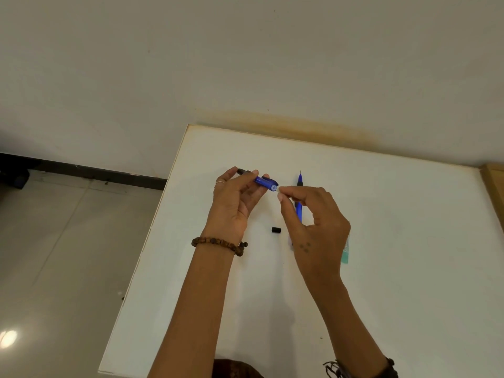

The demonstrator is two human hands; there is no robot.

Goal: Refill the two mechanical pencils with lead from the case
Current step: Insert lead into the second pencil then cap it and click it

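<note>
My left hand (235, 199) holds a blue mechanical pencil (266, 182) above the white table (395, 268), its open rear end pointing right. My right hand (313, 225) pinches a small whitish piece, likely the eraser, right at that open end; whether it touches I cannot tell. A second blue pencil (299, 192) lies on the table behind my right hand, tip pointing away. A small black cap (276, 230) lies on the table between my hands. The teal lead case (345, 252) peeks out from under my right hand.
The table's left edge (144, 241) drops to a tiled floor. A wall runs along the far edge. A wooden piece (495, 186) stands at the right.
</note>
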